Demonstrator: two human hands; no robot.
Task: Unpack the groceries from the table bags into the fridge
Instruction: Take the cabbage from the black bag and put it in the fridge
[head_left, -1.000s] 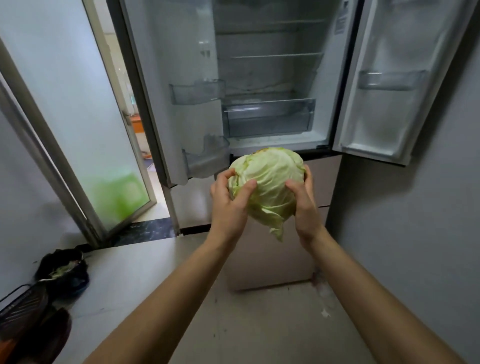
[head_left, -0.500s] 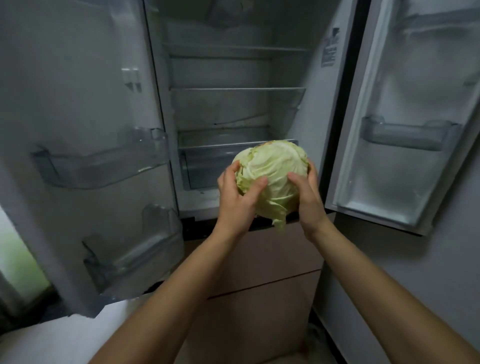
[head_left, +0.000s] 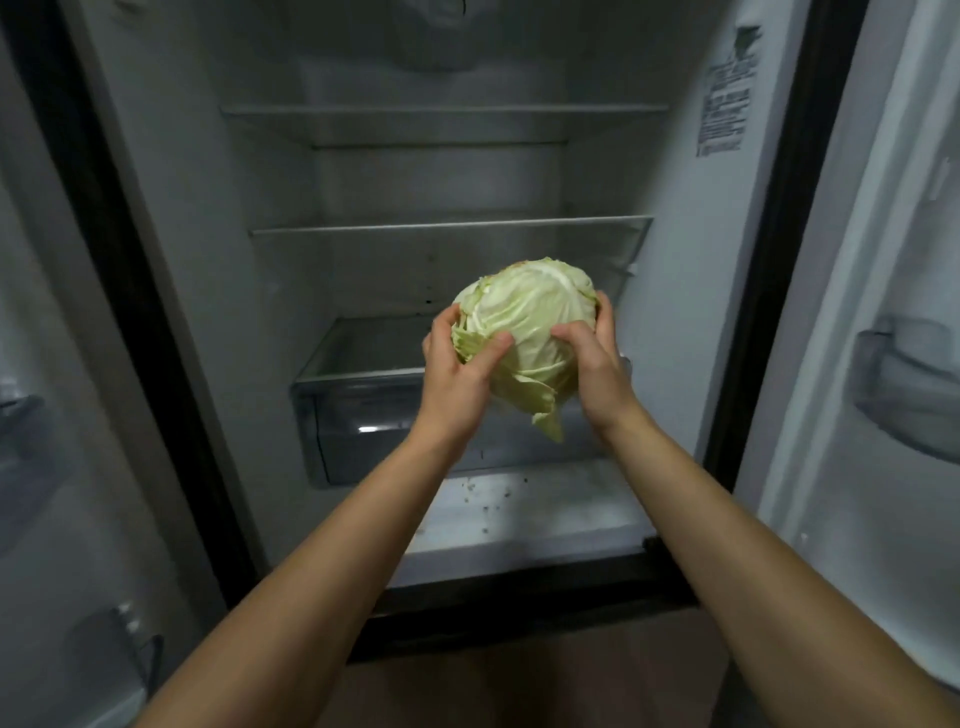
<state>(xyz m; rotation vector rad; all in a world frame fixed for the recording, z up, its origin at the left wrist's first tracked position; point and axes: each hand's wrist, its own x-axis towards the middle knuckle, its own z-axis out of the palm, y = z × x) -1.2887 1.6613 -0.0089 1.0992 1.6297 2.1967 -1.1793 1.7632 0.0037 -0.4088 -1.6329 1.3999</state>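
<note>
We hold a round, pale green cabbage (head_left: 527, 317) between both palms, in front of the open fridge (head_left: 218, 270) and above its clear plastic drawer (head_left: 358, 415). Our left hand (head_left: 457, 376) curls its fingers round the left flank, thumb pressed on the ribbed, waxy leaves; our right hand (head_left: 597, 371) grips the other side likewise. A loose crinkled leaf (head_left: 550, 421) hangs below. Behind runs a flat glass shelf (head_left: 363, 228); dark crumbs (head_left: 488, 499) speckle the smooth white ledge (head_left: 561, 514)
</note>
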